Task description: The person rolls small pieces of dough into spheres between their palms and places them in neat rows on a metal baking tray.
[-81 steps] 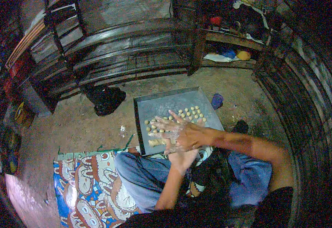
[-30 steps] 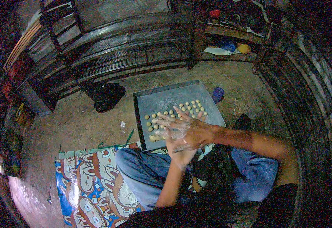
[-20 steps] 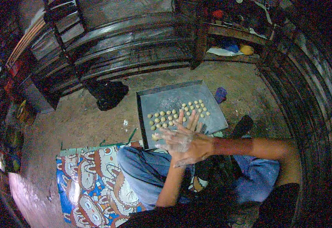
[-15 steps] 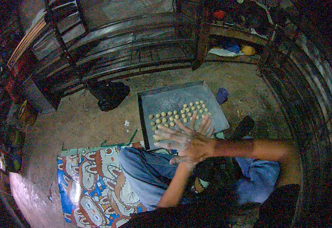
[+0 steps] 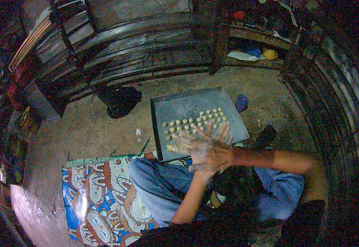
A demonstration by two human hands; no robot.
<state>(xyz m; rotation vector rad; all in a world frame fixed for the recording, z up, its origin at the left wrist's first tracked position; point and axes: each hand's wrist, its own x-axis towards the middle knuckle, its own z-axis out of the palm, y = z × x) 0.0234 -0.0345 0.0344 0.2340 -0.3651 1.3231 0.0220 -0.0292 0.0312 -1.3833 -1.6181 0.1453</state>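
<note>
The person's 2 bare hands meet above the near edge of a shallow square metal tray [image 5: 175, 103], crossed 1 over the other. The right hand [image 5: 208, 151] lies on top, palm down and flat, its fingers stretched out and spread toward the left, with pale flour dusting its back. The left hand [image 5: 225, 133] is underneath, mostly covered; its straightened fingers stick out past the right hand toward the far right of the tray. Both hands are blurred, and I cannot tell whether any dough lies between the palms. More than 20 small round dough balls [image 5: 178, 122] sit on the tray in loose rows, mainly across its middle and right, some partly hidden by the fingers. A longer piece of dough [image 5: 170, 147] rests near the tray's left front, just beside the right hand's fingertips. Flour [image 5: 187, 111] is scattered beyond the rows. The tray stands on a bare, worn floor [image 5: 84, 131], with a purple cup [image 5: 241, 103] just beside its right side and a black plastic bag [image 5: 124, 101] to its left. The person sits in blue jeans [image 5: 156, 185] beside a cartoon-print mat [image 5: 99, 197].
</note>
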